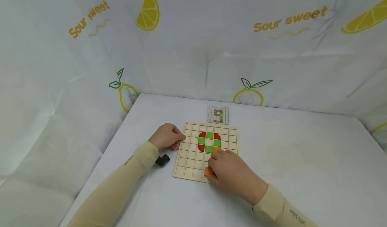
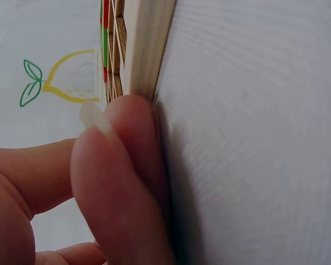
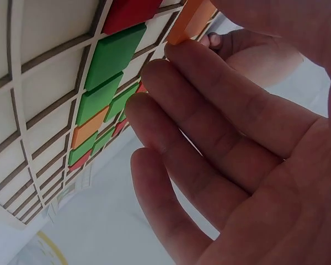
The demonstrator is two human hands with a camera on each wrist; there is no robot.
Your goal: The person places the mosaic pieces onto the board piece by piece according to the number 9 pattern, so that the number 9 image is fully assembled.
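A wooden grid board (image 1: 185,161) lies on the white table, with red, green and orange tiles set in a ring in its upper middle. At its left edge, my left hand (image 1: 167,137) holds the rim with its fingertips; a fingertip meets the board's side (image 2: 146,52) in the left wrist view. Over the lower part of the board my right hand (image 1: 232,173) pinches an orange tile (image 1: 208,171) between thumb and index finger. The right wrist view shows that orange tile (image 3: 192,21) at the index fingertip, the other fingers extended beside the board.
Behind the board lies a patterned card (image 1: 225,113) showing a coloured figure on a grid. A small black object (image 1: 163,160) sits by the left wrist. White cloth (image 1: 187,52) with lemon prints hangs at the back of the table (image 1: 290,173).
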